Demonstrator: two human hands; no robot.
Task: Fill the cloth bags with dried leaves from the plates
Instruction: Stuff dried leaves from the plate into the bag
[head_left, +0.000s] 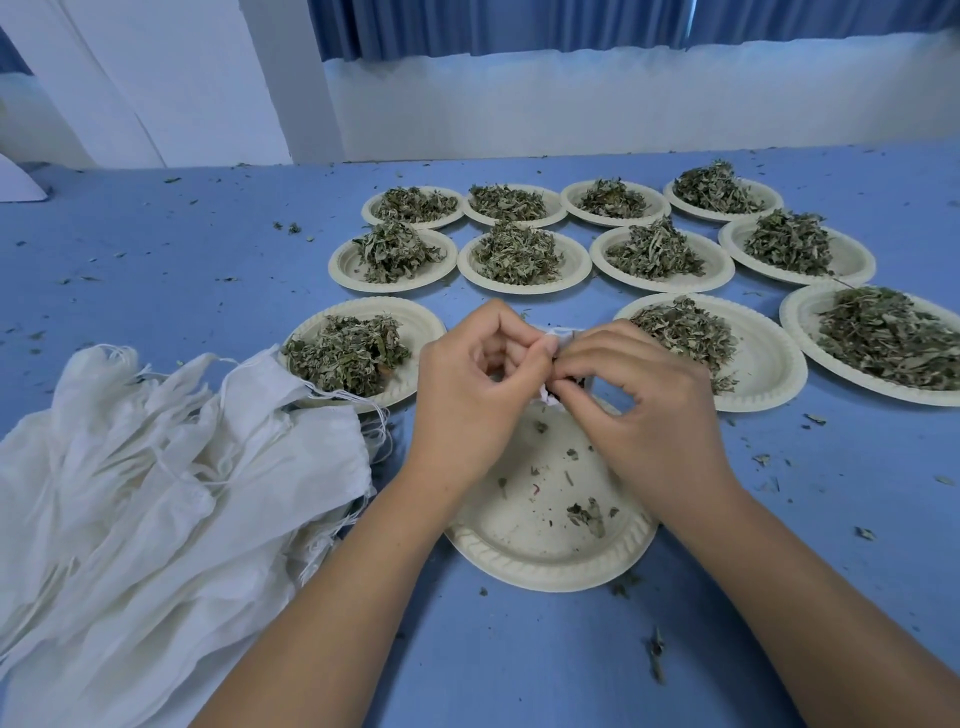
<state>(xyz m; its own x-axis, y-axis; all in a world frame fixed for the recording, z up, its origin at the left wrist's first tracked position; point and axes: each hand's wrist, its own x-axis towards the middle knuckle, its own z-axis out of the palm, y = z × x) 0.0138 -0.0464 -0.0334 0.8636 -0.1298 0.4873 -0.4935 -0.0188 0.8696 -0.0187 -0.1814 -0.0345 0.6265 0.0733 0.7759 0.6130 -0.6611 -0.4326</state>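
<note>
Cloth bag (560, 332) pinched at its white mouth between curled fingertips of left hand (467, 395) and right hand (644, 410), just above nearly bare plate (519, 567) with a few leaf scraps (587, 512); beyond, eleven plates (395, 284) heaped with dried leaves (517, 252) on blue worktop (182, 249); pile of spare bags (156, 493) at left.

I am working in what is looking like a plain workroom set up for packing herbs by hand. A blue-covered table (156, 249) is stretching ahead of me, strewn with leaf crumbs (291, 227). Rows of disposable plates (524, 283) are holding heaps of dried leaves (519, 252), a pile of white cloth bags (156, 493) is lying at my left, and blue curtains (519, 26) are hanging above a bare white wall (571, 104).
</note>
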